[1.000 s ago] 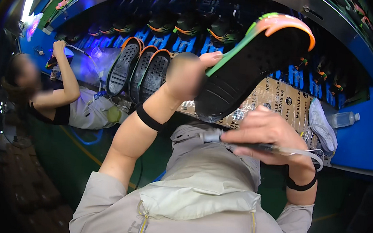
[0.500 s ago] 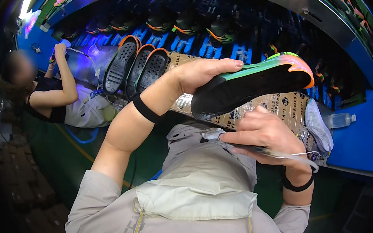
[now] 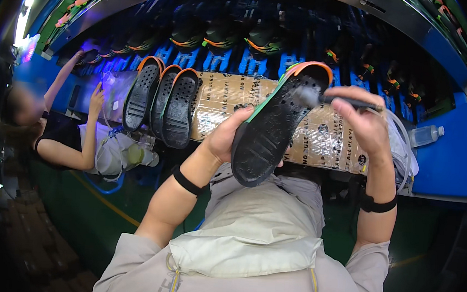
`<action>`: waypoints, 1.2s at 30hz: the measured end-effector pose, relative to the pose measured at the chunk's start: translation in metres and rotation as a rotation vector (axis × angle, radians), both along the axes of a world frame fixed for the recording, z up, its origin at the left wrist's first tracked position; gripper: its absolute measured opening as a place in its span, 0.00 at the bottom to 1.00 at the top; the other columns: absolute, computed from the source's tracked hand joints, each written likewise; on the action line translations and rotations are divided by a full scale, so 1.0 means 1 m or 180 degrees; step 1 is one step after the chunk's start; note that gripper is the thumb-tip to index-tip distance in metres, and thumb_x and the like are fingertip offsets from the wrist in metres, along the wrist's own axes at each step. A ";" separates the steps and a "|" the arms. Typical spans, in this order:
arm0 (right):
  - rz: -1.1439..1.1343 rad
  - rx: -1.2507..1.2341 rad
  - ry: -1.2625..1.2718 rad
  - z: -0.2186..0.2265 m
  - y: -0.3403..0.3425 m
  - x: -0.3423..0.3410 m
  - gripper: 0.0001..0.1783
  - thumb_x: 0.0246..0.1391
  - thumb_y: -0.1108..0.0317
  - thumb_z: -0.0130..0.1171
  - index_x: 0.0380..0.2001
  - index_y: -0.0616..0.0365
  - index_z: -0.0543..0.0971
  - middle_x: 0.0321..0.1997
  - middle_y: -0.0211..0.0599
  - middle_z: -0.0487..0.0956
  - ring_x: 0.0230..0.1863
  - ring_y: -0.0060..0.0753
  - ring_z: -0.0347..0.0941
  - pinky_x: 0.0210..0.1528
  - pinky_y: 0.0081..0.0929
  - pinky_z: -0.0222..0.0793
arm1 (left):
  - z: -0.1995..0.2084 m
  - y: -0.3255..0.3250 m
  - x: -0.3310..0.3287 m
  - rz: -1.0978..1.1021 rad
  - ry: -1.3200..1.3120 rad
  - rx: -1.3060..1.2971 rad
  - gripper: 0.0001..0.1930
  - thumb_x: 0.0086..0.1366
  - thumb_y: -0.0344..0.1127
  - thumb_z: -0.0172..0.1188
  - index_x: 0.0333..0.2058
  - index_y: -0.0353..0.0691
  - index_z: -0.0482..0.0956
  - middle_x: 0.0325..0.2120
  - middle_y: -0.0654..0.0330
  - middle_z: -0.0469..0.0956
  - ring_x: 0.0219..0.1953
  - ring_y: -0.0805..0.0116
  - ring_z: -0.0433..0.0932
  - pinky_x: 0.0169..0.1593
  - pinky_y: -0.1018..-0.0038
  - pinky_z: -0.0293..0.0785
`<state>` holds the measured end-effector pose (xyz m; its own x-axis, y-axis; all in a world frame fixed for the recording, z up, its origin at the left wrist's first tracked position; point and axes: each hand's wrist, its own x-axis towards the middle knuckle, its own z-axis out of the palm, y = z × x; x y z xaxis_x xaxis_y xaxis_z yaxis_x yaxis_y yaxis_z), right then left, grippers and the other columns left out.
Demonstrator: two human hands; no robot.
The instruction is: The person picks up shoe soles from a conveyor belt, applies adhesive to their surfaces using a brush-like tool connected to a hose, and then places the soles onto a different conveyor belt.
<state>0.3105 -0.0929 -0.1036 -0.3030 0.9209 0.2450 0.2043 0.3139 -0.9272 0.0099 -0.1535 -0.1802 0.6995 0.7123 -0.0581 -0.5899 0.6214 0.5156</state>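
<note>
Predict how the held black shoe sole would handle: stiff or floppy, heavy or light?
The black shoe sole is probably stiff: it shows no sag in the left hand. It is likely light, since that one hand supports it.

White tube lamp (image 3: 29, 12) upper left, violet glow (image 3: 118, 86) nearby, dark bent edges, brush tip (image 3: 307, 96) seemingly motion-blurred

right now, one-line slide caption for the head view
Left hand holds a black shoe sole; right hand holds a brush at its orange-rimmed end.
</note>
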 end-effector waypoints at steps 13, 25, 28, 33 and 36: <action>0.1609 0.0870 -0.0581 -0.010 -0.072 -0.054 0.16 0.57 0.69 0.74 0.49 0.59 0.88 0.36 0.43 0.85 0.36 0.47 0.83 0.43 0.42 0.79 | -0.031 -0.003 -0.005 0.0736 -0.0205 -0.0260 0.41 0.82 0.64 0.28 0.70 0.33 0.70 0.60 0.38 0.81 0.58 0.41 0.84 0.65 0.49 0.81; -0.1578 0.0341 0.0632 -0.137 -0.019 -0.008 0.17 0.70 0.71 0.62 0.57 0.67 0.85 0.53 0.45 0.88 0.52 0.35 0.83 0.58 0.33 0.76 | 0.032 0.000 -0.036 0.0525 -0.0761 -0.0892 0.45 0.77 0.69 0.39 0.78 0.37 0.58 0.64 0.25 0.71 0.53 0.23 0.83 0.50 0.33 0.85; -0.1569 0.0686 0.0146 -0.178 -0.016 0.001 0.17 0.69 0.70 0.63 0.57 0.67 0.85 0.53 0.48 0.88 0.52 0.38 0.84 0.57 0.35 0.76 | 0.128 0.043 -0.033 0.0671 0.0006 0.0554 0.47 0.77 0.72 0.39 0.77 0.35 0.60 0.59 0.31 0.77 0.50 0.30 0.84 0.44 0.41 0.87; -0.1549 0.0554 0.0263 -0.201 -0.031 -0.004 0.18 0.68 0.72 0.63 0.57 0.67 0.84 0.47 0.46 0.86 0.47 0.39 0.83 0.53 0.35 0.77 | 0.215 0.124 -0.023 0.1492 -0.0320 0.1198 0.46 0.81 0.68 0.34 0.70 0.23 0.66 0.60 0.29 0.76 0.60 0.33 0.81 0.63 0.48 0.82; -0.1503 0.0588 0.0182 -0.206 -0.033 -0.005 0.19 0.65 0.71 0.66 0.56 0.66 0.85 0.45 0.48 0.85 0.43 0.41 0.83 0.49 0.36 0.77 | 0.206 0.140 -0.020 0.2282 0.1386 0.1624 0.38 0.84 0.57 0.44 0.68 0.20 0.68 0.58 0.30 0.79 0.58 0.34 0.83 0.61 0.49 0.83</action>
<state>0.3058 -0.1260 -0.3101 0.1544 0.8939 0.4208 0.3141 0.3594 -0.8787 -0.0101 -0.0133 0.0258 0.0819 0.9711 0.2243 -0.4351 -0.1677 0.8846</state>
